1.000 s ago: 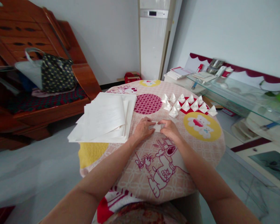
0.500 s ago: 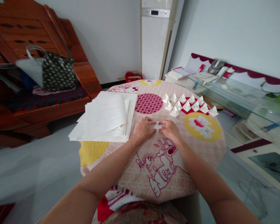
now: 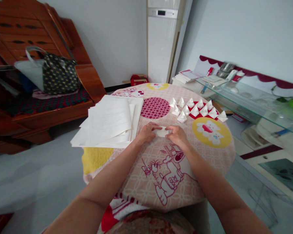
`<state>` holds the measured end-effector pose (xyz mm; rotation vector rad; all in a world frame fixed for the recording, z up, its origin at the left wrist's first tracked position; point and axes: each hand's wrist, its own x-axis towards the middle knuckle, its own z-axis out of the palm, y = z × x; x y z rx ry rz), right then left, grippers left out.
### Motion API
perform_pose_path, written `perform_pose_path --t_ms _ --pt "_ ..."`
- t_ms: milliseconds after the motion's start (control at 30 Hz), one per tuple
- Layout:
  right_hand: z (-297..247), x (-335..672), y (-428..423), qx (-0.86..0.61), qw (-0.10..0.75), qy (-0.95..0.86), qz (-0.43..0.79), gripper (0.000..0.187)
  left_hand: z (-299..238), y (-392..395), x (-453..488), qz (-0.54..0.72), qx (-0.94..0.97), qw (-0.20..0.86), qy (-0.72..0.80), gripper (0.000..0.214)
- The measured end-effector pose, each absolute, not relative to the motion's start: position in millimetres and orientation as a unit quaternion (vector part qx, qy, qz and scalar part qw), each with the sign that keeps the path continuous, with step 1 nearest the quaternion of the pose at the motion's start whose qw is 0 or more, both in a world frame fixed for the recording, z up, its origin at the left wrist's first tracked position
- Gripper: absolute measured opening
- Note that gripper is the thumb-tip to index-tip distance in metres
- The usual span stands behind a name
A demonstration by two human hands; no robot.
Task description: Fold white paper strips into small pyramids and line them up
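Note:
A small folded piece of white paper lies between my hands, just above or on the patterned tablecloth. My left hand grips its left end, thumb and fingers closed on it. At the other end my right hand pinches the paper in the same way. Beyond my right hand stand several small folded paper boats in loose rows. To the left of my left hand rests a stack of white paper sheets, the top ones printed and slightly askew.
A wooden bench with a dark patterned bag stands at the left. On the right is a glass shelf carrying papers and a metal container. A tall white air conditioner stands behind the table.
My left hand has shifted slightly left along the paper, so more of the white strip shows between my hands. My right hand has barely moved.

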<state>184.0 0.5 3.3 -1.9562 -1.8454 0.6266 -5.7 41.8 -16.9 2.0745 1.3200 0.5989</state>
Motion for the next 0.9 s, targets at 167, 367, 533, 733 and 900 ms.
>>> perform_pose_path --t_ms 167,367,533,733,900 --pt "4 184 0 -0.695 0.200 -0.648 0.238 0.038 -23 48 -14 0.253 0.778 0.351 0.456 0.069" --pt "5 193 -2 -0.679 0.270 -0.576 0.367 0.053 -28 44 -15 0.349 0.746 0.331 0.461 0.059" --pt "3 198 -2 -0.676 0.292 -0.525 0.426 0.043 -21 36 -11 0.361 0.757 0.269 0.473 0.048" --pt "1 198 -2 -0.661 0.323 -0.517 0.438 0.039 -28 35 -12 0.351 0.801 0.213 0.436 0.055" --pt "1 198 -2 -0.645 0.353 -0.522 0.432 0.032 -24 32 -9 0.361 0.838 0.125 0.389 0.066"
